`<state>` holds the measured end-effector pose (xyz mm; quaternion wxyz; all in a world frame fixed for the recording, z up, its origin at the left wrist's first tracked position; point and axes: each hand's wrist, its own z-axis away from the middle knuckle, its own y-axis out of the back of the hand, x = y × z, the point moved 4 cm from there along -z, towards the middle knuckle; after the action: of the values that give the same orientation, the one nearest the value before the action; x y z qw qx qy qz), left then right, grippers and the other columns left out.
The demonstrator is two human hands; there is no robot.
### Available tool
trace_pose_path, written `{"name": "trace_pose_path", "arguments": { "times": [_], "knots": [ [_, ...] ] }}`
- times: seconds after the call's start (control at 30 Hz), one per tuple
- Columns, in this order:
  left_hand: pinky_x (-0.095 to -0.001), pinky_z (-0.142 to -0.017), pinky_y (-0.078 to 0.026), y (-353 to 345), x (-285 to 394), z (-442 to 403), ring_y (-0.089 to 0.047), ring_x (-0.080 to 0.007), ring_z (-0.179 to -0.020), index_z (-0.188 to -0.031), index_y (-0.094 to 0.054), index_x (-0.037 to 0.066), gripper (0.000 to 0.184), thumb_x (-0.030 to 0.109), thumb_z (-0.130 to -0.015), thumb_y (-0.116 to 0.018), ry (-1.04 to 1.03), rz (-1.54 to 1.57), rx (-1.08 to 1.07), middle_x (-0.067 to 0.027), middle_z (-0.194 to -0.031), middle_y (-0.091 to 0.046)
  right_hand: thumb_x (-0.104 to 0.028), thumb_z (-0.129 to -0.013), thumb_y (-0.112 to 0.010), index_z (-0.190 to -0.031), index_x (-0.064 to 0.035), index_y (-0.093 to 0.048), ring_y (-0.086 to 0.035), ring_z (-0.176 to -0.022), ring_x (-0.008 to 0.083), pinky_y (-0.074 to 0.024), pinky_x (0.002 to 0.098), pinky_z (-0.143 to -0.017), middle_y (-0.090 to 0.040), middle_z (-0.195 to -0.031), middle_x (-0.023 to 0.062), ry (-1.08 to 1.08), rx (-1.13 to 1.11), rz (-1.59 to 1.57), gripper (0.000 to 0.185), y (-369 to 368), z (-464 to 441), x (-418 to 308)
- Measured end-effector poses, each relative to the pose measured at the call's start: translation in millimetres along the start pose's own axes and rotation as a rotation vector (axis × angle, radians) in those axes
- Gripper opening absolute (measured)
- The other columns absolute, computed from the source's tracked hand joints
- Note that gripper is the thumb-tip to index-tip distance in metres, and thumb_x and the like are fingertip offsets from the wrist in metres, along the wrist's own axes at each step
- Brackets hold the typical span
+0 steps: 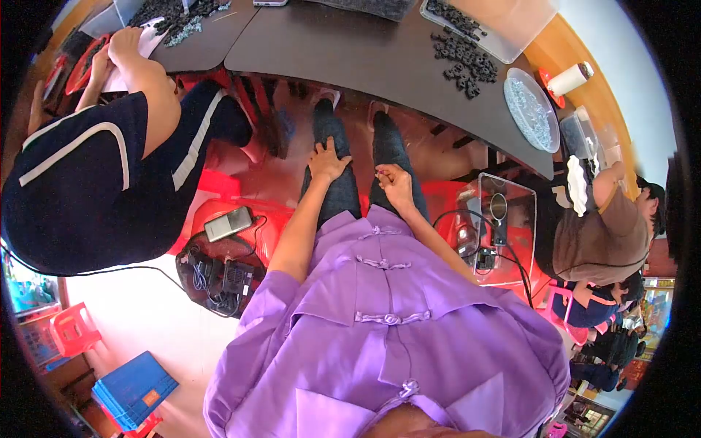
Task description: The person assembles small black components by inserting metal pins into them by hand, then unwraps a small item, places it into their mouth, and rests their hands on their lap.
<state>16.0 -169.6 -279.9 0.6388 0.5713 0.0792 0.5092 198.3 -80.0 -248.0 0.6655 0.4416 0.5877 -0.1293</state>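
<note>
My left hand point(330, 162) lies flat on my left thigh in dark trousers point(340, 193), its fingers spread and nothing in them. Over the right thigh, my right hand point(396, 184) is closed, thumb and fingers pinched together. A tiny purplish spot shows at those fingertips, too small to name. Both hands are below the front edge of the dark table point(321, 51). On that table, ahead and to the right, lies a pile of small black parts point(465, 64). Beside it stands a clear oval tray point(513, 79) holding many small pale bluish pieces.
A clear bin point(529, 33) with black parts stands at the back right, near a white roll point(571, 79). One person point(95, 168) sits close on my left, another point(602, 237) on my right. Red stools flank me, bearing a power bank point(228, 224), cables and a clear box point(506, 191).
</note>
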Motion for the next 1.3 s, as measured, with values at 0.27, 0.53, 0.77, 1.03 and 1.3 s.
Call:
{"name": "trace_pose_path", "arguments": {
  "times": [0.27, 0.53, 0.77, 1.03, 1.3],
  "knots": [
    [-0.0473, -0.097, -0.038, -2.8, 6.3, 0.3, -0.040, -0.0413, -0.121, -0.142, -0.026, 0.015, 0.086, 0.053, -0.074, -0.064, -0.062, 0.017, 0.036, -0.0213, -0.135, -0.038, 0.002, -0.076, -0.062, -0.090, 0.0034, -0.066, -0.063, -0.064, 0.0185, -0.0484, 0.0278, -0.056, -0.064, -0.083, 0.0142, 0.006, 0.051, -0.003, 0.014, 6.4, 8.1, 0.8],
    [-0.0475, -0.096, -0.038, 5.0, -3.4, 6.1, -0.042, -0.0395, -0.119, -0.142, -0.024, 0.014, 0.086, 0.051, -0.075, -0.064, -0.062, 0.011, 0.097, -0.0203, -0.134, -0.039, -0.001, -0.074, -0.064, -0.090, 0.0007, -0.067, -0.062, -0.066, 0.0216, -0.0486, 0.0303, -0.061, -0.061, -0.080, 0.0140, 0.064, 0.051, 0.036, 0.016, 7.5, 13.4, -2.2],
    [-0.0470, -0.095, -0.040, 14.2, -6.3, 12.1, -0.044, -0.0405, -0.117, -0.143, -0.022, 0.013, 0.089, 0.051, -0.074, -0.065, -0.060, 0.041, 0.164, -0.0218, -0.132, -0.040, -0.001, -0.074, -0.064, -0.090, -0.0008, -0.067, -0.062, -0.069, 0.0228, -0.0490, 0.0314, -0.062, -0.061, -0.080, 0.0144, 0.028, 0.046, 0.035, 0.016, 12.7, 20.5, -7.3],
    [-0.0455, -0.095, -0.041, 39.9, 12.3, 27.1, -0.043, -0.0411, -0.117, -0.143, -0.021, 0.012, 0.090, 0.047, -0.074, -0.066, -0.088, 0.084, 0.234, -0.0222, -0.132, -0.038, -0.003, -0.075, -0.063, -0.090, -0.0028, -0.067, -0.063, -0.073, 0.0269, -0.0496, 0.0339, -0.065, -0.063, -0.082, 0.0139, 0.086, 0.080, 0.106, 0.015, 18.7, 26.6, -21.6],
    [-0.0458, -0.096, -0.040, 20.8, 13.4, 15.0, -0.043, -0.0423, -0.117, -0.143, -0.021, 0.012, 0.089, 0.046, -0.074, -0.066, -0.088, 0.033, 0.162, -0.0237, -0.131, -0.038, -0.002, -0.075, -0.063, -0.089, -0.0028, -0.067, -0.062, -0.070, 0.0274, -0.0489, 0.0351, -0.064, -0.062, -0.080, 0.0133, 0.065, 0.108, 0.092, 0.015, 23.8, 27.8, -14.9]
  ]
}}
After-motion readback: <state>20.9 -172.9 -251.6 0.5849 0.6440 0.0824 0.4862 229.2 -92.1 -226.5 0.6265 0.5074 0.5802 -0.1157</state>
